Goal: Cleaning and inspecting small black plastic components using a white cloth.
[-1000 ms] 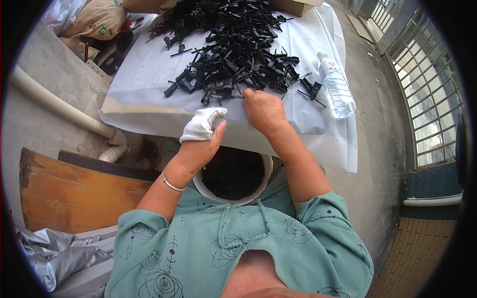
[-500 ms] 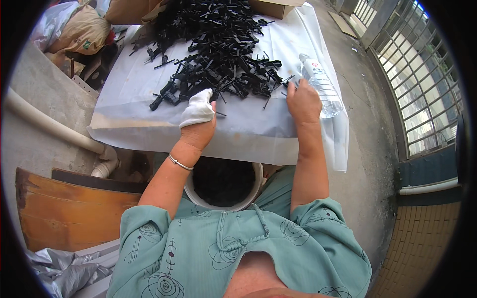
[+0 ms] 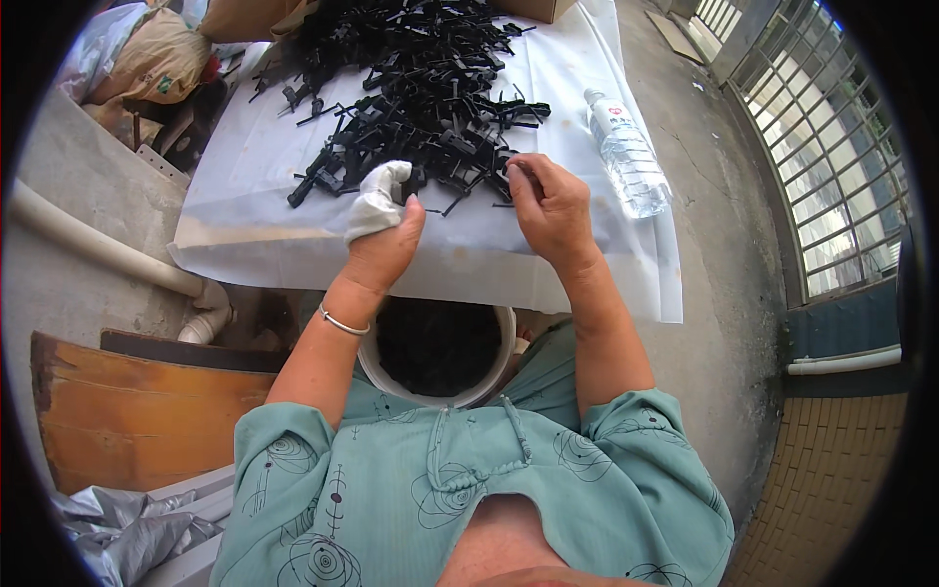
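A large heap of small black plastic parts (image 3: 430, 108) with thin sprues covers the middle of the white-sheeted table (image 3: 548, 254). My left hand (image 3: 383, 220), its fingers wrapped in white cloth, is curled at the heap's near edge. A black piece (image 3: 417, 180) shows between its fingers and thumb. Opposite it, my right hand (image 3: 556, 203) is bare, with thumb and fingertips pinched together at the right edge of the heap. Whatever lies in that pinch is too hidden to name.
A clear water bottle (image 3: 631, 161) lies on the table's right side. Below the near edge, a white bucket (image 3: 509, 342) holds dark pieces. A cardboard box (image 3: 536, 8) sits at the back, sacks (image 3: 152, 59) at far left, and a barred gate (image 3: 831, 147) at right.
My right hand has moved left, away from the bottle, to the heap's near right edge. My left hand has shifted slightly left and its thumb now shows more.
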`<action>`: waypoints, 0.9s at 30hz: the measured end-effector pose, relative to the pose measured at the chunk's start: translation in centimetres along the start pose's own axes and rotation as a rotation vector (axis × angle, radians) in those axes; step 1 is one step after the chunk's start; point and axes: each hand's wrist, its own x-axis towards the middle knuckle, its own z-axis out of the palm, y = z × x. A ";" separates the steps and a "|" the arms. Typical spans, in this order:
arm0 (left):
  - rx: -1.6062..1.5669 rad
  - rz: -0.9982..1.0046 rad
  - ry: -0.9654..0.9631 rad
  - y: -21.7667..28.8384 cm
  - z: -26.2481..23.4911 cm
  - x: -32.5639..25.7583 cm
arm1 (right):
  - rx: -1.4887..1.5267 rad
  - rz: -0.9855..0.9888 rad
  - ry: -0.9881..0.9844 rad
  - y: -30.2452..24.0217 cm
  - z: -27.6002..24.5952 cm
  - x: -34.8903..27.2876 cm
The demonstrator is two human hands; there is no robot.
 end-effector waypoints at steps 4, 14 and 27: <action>-0.705 -0.638 -0.217 3.1 -1.9 -0.1 | 0.219 0.089 -0.248 -3.3 0.3 -1.1; -0.945 -0.607 -0.406 6.6 -2.1 -1.5 | 0.322 0.141 -0.119 -4.4 2.3 -2.6; -0.494 -0.526 -0.242 7.5 -1.2 -1.2 | 0.525 0.267 -0.301 -3.3 -0.6 -2.6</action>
